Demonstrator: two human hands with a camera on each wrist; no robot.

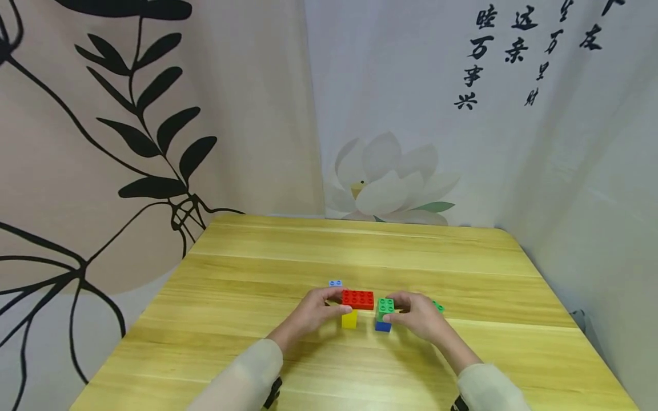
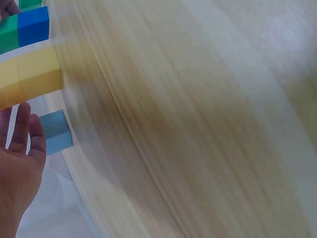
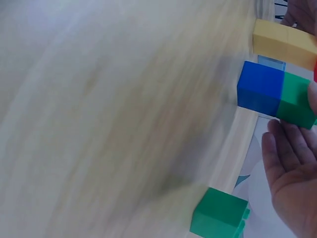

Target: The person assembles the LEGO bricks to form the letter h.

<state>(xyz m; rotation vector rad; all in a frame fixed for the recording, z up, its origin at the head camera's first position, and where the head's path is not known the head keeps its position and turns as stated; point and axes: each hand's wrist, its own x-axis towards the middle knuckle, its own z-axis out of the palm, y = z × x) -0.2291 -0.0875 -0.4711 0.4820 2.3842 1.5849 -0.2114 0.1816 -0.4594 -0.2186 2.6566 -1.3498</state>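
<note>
In the head view my left hand (image 1: 315,311) pinches the left end of a red toy building brick (image 1: 358,299), thumb at its near side. Below that brick stands a column of two stacked yellow bricks (image 1: 349,320), whose seam shows in the left wrist view. Just to the right, my right hand (image 1: 422,317) grips a green brick (image 1: 385,307) between thumb and fingers. This green brick sits on a blue brick (image 3: 260,87), and the pair stands upright beside the yellow column with a narrow gap. The red brick is mostly out of both wrist views.
Behind my left hand lies a light blue brick (image 1: 335,282). Another green brick (image 3: 219,213) rests on the wooden table (image 1: 247,285) beyond my right hand, which partly hides it in the head view. Printed curtains (image 1: 257,114) hang behind the table's far edge.
</note>
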